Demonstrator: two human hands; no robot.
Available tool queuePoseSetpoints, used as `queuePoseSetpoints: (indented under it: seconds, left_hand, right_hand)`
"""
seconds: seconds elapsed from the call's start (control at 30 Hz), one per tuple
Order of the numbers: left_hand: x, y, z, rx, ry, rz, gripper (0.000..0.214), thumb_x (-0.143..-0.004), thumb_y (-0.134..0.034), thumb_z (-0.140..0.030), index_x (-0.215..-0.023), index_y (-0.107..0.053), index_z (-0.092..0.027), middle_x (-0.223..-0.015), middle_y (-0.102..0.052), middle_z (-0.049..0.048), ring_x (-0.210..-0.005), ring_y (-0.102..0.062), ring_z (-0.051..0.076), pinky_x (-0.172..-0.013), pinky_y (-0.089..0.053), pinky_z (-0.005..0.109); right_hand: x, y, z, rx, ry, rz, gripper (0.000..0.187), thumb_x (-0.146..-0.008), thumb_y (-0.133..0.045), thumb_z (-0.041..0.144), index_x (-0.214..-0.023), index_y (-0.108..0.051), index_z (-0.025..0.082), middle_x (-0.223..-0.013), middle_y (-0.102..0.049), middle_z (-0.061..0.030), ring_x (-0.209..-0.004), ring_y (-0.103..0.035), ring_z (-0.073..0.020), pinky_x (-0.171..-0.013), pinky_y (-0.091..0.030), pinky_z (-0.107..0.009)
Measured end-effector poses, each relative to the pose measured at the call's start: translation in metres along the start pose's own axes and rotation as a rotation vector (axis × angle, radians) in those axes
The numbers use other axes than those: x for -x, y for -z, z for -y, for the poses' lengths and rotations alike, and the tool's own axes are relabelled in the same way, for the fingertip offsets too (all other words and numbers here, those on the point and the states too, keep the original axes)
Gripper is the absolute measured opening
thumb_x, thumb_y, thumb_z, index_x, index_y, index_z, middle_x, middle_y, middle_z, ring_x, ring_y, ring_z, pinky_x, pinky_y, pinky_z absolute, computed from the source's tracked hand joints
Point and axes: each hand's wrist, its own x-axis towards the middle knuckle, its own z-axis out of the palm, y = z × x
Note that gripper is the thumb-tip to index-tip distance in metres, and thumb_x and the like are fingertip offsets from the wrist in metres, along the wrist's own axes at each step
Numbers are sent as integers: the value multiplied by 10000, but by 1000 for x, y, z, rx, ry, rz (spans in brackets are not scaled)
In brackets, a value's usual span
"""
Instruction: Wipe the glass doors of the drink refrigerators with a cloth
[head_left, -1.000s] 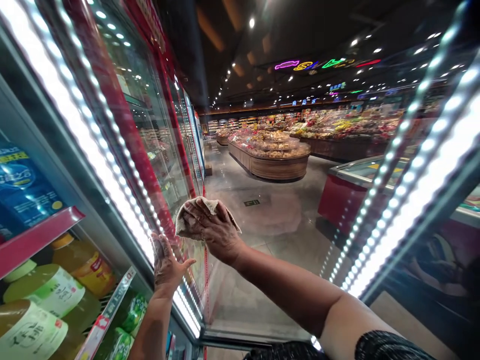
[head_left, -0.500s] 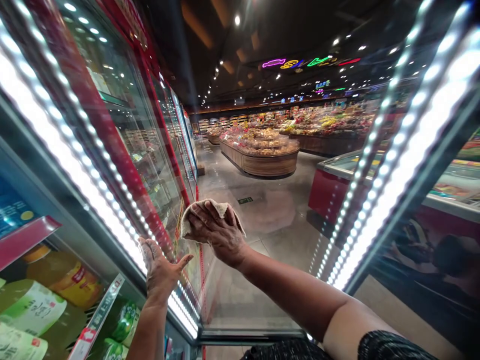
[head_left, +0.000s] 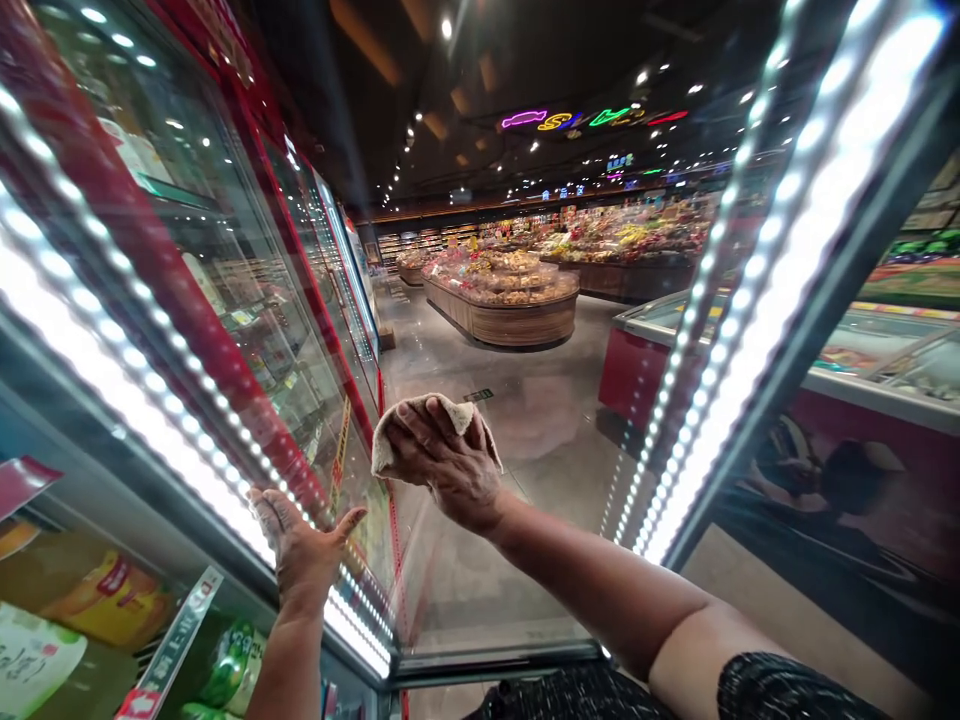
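My right hand (head_left: 448,462) presses a beige cloth (head_left: 390,440) flat against the inside of an open glass cooler door (head_left: 525,480). Its fingers are spread over the cloth and pin it to the glass. My left hand (head_left: 298,545) rests flat, fingers stretched out, on the lit edge of the cooler frame (head_left: 172,440) at the door's hinge side. It holds nothing.
Bottles of yellow drink (head_left: 97,600) and green bottles (head_left: 225,670) stand on cooler shelves at lower left. An LED strip (head_left: 750,330) runs along the door's far edge. Through the glass show a shop floor, a chest freezer (head_left: 645,350) and wooden produce islands (head_left: 510,310).
The cloth and my right hand have shifted a little right on the glass. My left hand slid lower along the frame as my view turned left and upward.
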Motion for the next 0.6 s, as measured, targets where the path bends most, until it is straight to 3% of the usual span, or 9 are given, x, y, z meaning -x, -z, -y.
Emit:
queuePoseSetpoints:
  seconds: [0.13,0.4,0.5,0.6]
  left_hand:
    - [2,1,-2,13,34,32,1391,-726,-670,-787,-1614,45,9,-1686,48,303,-1591,54,369,-1292,-92,518]
    - [4,4,-11,28,80,67,1379,-747,-671,-755,-1609,99,-4,-1687,97,289,-1585,93,376,-1289,-73,533]
    - [5,5,-12,31,112,80,1403,-736,-687,-751,-1606,145,-30,-1688,96,285,-1580,86,398,-1281,-91,565]
    - [7,5,-11,25,141,103,1434,-716,-704,-759,-1600,208,-94,-1688,130,270,-1575,29,434,-1248,-205,614]
  right_hand:
    - [13,-2,-4,-21,122,44,613,-1014,-532,265,-1570,-360,455,-1641,-390,74,-1571,-255,-186,-1281,-171,-418]
    - [23,17,-26,-8,-87,16,701,-955,-634,300,-1588,-354,408,-1634,-416,13,-1577,-238,-264,-1264,-195,-463]
    - [27,15,-28,0,-50,-19,672,-962,-623,305,-1580,-375,401,-1621,-439,18,-1575,-246,-259,-1265,-188,-455]
    - [38,17,-36,9,3,-44,637,-977,-612,326,-1570,-393,399,-1595,-479,24,-1573,-252,-249,-1264,-182,-450]
